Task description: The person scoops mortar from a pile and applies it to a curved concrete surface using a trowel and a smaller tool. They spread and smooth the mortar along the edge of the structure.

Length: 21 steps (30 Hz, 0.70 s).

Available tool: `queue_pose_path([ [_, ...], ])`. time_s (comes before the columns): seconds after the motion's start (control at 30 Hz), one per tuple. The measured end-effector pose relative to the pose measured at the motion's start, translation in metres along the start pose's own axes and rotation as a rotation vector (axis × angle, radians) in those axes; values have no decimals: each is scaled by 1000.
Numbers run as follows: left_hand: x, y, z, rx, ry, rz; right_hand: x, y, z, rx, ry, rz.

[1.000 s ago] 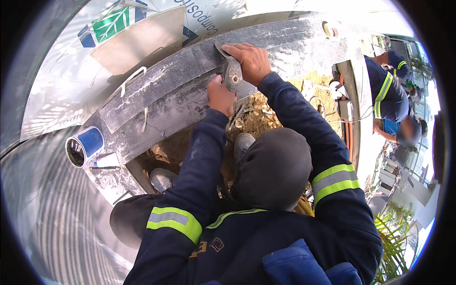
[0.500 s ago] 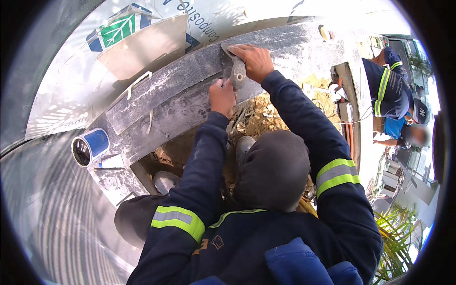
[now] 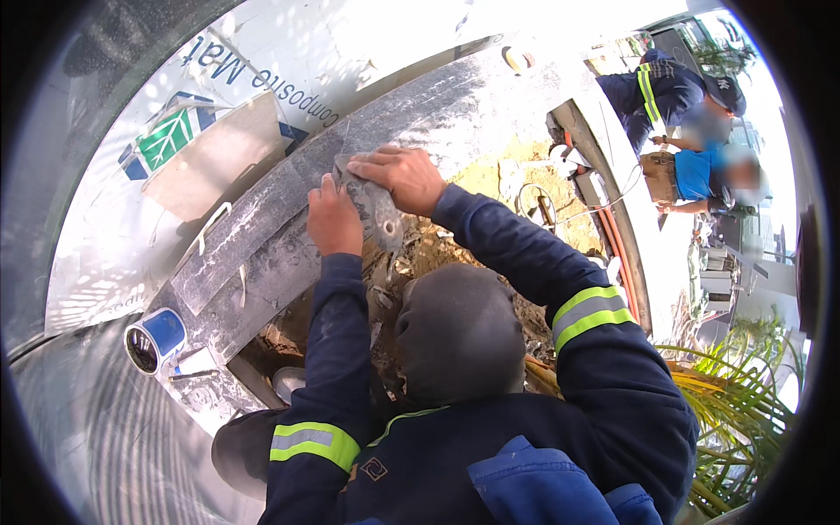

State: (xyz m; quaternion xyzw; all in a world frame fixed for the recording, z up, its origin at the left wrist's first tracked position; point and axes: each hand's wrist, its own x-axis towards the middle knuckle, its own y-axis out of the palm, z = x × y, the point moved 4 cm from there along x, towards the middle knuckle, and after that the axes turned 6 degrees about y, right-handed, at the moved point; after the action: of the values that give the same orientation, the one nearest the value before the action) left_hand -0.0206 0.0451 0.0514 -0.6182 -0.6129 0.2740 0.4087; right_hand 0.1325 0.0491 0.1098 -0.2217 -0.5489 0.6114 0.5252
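Note:
A dusty grey tool (image 3: 381, 213) with a rounded near end and a round hole in it rests on the grey slab (image 3: 262, 262); its exact kind does not show. My right hand (image 3: 404, 178) is wrapped over its far part from the right, fingers pointing left. On its left side, my left hand (image 3: 336, 219) has curled fingers pressed against it, the fingertips partly hidden. White dust and scuffs cover the slab beneath both hands.
A blue-and-white can (image 3: 157, 339) lies at the slab's left end. A tape roll (image 3: 518, 59) sits at the far end. Below are loose soil (image 3: 490, 197), a cable and orange pipes (image 3: 619, 254). Two people (image 3: 691, 175) work at the right; a leafy plant (image 3: 739, 394) grows nearer.
Hands and tool appear farther left and lower, though the whole view has shifted too. Both hands keep hold of the tool. The people at right have shifted posture.

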Motion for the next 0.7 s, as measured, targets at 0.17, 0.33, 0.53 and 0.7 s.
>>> queue_pose_path([
  [0.17, -7, 15, 1, -24, 28, 23, 25, -9, -40, -24, 194, -139],
  [0.33, -9, 19, 12, -46, 223, -44, -1, 13, -15, -55, 47, -73],
  [0.53, 5, 23, 34, -196, 176, 67, -4, 27, 21, 56, -85, -133],
  [0.7, 6, 14, 24, -86, 78, 122, -8, 28, 14, 21, -75, -43],
])
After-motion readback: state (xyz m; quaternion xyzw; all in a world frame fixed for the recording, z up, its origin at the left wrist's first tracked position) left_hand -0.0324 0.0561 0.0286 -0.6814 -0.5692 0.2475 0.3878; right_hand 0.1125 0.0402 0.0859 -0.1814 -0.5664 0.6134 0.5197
